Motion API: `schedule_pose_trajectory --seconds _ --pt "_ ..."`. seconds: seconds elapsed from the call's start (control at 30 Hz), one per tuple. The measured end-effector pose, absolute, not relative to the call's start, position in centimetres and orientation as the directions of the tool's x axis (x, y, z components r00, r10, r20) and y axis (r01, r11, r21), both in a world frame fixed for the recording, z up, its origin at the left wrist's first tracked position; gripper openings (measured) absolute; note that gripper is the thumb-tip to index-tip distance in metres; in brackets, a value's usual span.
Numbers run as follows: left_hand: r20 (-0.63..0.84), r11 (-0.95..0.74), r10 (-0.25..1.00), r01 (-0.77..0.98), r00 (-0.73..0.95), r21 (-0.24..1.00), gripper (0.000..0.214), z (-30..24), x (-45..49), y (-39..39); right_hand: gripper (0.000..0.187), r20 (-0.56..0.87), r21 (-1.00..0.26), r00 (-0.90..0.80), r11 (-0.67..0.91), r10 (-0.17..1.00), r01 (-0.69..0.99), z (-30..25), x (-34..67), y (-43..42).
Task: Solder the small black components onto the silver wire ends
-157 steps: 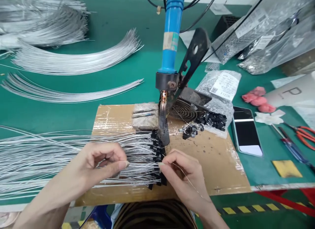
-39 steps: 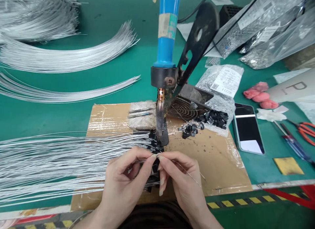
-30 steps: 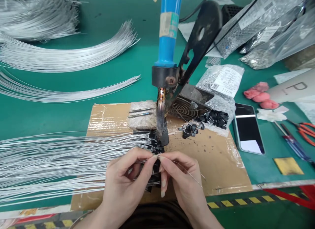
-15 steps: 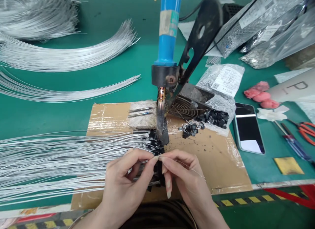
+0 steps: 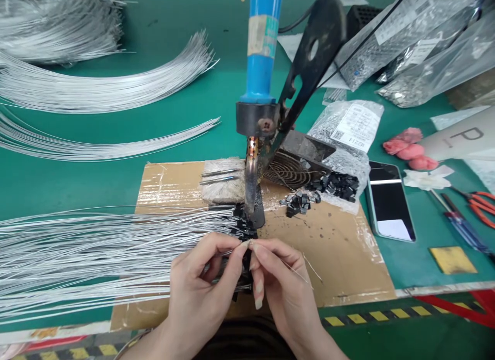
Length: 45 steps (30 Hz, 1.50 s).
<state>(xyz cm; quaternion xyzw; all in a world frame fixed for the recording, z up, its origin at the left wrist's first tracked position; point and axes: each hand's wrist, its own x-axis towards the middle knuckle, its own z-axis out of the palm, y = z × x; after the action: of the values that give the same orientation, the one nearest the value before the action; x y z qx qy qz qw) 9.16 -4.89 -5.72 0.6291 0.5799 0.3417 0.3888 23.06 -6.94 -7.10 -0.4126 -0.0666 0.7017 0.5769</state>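
My left hand (image 5: 209, 285) and my right hand (image 5: 284, 277) meet in a pinch just below the tip of the soldering iron (image 5: 252, 195). What my left fingertips hold is too small to make out. Thin wire (image 5: 314, 270) trails out past my right fingers, whose tips are pressed together. Under and beside my left hand runs a spread of thin grey wires (image 5: 96, 251). Black connectors (image 5: 242, 223) cluster at their right ends, partly hidden by my hands. The iron, blue-handled and pointing down, sits in a black bracket (image 5: 315, 45).
Cardboard (image 5: 328, 262) covers the bench front. Behind lie a pad with two metal picks (image 5: 222, 179), a coil of solder (image 5: 288, 172) and loose black connectors (image 5: 301, 201). At right are a phone (image 5: 392, 205), screwdriver (image 5: 466, 228), orange-handled pliers (image 5: 483, 208) and yellow sponge (image 5: 453, 260). Wire bundles (image 5: 104, 92) lie left.
Both hands stay pinched together and have shifted very slightly. The right hand has turned inward a little, and more of the trailing wire shows beside it.
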Motion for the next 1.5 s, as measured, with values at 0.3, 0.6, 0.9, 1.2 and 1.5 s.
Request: schedule_pose_trajectory --seconds 0.3,0.6,0.9,1.2,1.5 --pt "-0.118 0.094 0.993 0.415 0.033 0.905 0.013 -5.5 9.3 -4.7 0.02 -0.459 -0.706 0.072 -0.314 0.885 -0.634 -7.2 24.2 -7.0" --pt "-0.169 0.141 0.985 0.382 0.04 0.913 0.011 -5.7 8.8 -4.2 0.012 0.226 -0.744 0.357 -0.076 0.907 0.663 -9.3 33.6 -5.3" --pt "-0.141 0.109 0.989 0.42 0.047 0.901 0.011 -5.4 8.9 -4.1 0.011 0.191 -0.672 0.264 -0.07 0.945 0.738 -9.7 34.3 -4.7" --pt "-0.13 0.088 0.989 0.434 0.069 0.897 0.01 -5.6 8.6 -4.0 0.02 -0.055 -0.885 0.496 -0.273 0.867 0.378 -10.0 33.2 -6.0" --pt "-0.299 0.281 0.954 0.382 -0.013 0.88 0.014 -3.9 9.3 -3.6 0.005 -0.209 -0.978 0.347 -0.188 0.914 -0.094 -6.5 28.3 -6.6"
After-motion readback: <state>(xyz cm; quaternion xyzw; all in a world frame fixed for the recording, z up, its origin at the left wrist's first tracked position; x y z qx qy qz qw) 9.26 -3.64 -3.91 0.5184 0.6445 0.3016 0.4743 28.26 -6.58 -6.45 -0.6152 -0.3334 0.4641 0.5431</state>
